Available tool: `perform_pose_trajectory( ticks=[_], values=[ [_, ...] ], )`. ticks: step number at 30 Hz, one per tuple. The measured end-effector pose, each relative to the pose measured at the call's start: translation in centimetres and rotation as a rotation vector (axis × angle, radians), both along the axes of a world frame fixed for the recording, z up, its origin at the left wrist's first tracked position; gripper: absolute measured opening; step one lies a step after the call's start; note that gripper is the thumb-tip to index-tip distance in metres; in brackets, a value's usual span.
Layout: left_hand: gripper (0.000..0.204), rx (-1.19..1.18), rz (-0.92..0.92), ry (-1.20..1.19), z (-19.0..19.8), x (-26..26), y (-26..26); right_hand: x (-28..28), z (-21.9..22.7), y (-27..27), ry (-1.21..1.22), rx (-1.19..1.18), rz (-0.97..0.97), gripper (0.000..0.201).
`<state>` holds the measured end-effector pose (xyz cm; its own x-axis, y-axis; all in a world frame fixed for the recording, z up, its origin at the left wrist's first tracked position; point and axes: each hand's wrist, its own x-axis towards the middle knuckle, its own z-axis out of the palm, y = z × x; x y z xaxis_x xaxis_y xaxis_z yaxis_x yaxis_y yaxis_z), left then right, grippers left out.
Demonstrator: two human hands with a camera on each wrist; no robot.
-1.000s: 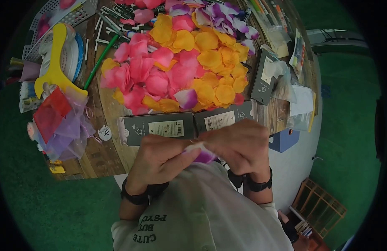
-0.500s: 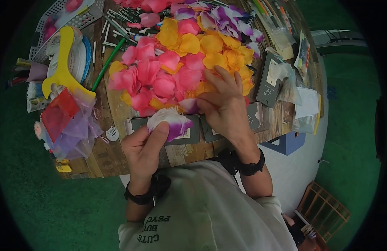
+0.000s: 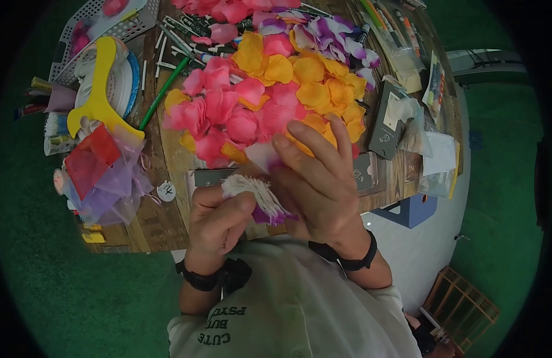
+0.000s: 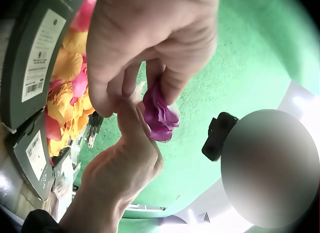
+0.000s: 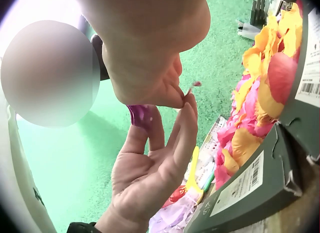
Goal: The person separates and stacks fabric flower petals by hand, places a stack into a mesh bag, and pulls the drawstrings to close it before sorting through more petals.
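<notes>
A person's left hand (image 3: pixel 222 218) grips a layered bunch of purple-and-white petals (image 3: pixel 255 194) while the right hand (image 3: pixel 327 179) brings a pale petal (image 3: pixel 261 156) against it.

The bunch sits in front of the chest, over the near edge of the wooden worktop (image 3: pixel 153 234), its pale edges fanned upward; the left thumb and curled fingers clamp one side, probably so the thin layers stay together and the other side remains free. The right hand appears to pinch the pale petal between thumb and forefinger, its other fingers spread fairly straight, perhaps to avoid crushing the bunch. Pink petals (image 3: pixel 240 124) and orange petals (image 3: pixel 315 95) lie heaped just beyond, within easy reach, and dark boxes (image 3: pixel 205 178) along their near side likely stop them sliding off.
</notes>
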<state>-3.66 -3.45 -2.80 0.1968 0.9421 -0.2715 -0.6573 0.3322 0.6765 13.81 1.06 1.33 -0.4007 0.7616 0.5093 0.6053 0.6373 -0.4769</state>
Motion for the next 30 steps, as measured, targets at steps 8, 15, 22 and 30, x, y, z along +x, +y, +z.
perform_pose_trajectory(
  ticks=[8,15,22,30],
  values=[
    [0.018,-0.073,0.12,0.139,2.5,1.9,1.1,1.0,-0.2,0.4,0.304,-0.277,0.16,0.022],
    [0.017,0.246,-0.143,0.534,2.1,1.0,1.4,1.3,1.9,1.0,0.247,-0.581,-0.005,0.021],
    [0.017,0.031,0.177,0.504,1.0,2.2,1.7,1.4,1.6,0.1,0.669,-0.465,-0.258,0.014],
    [0.017,0.124,0.254,0.47,1.8,4.0,1.7,-0.5,-0.2,-0.2,0.35,-0.214,-0.13,0.014]
  ],
)
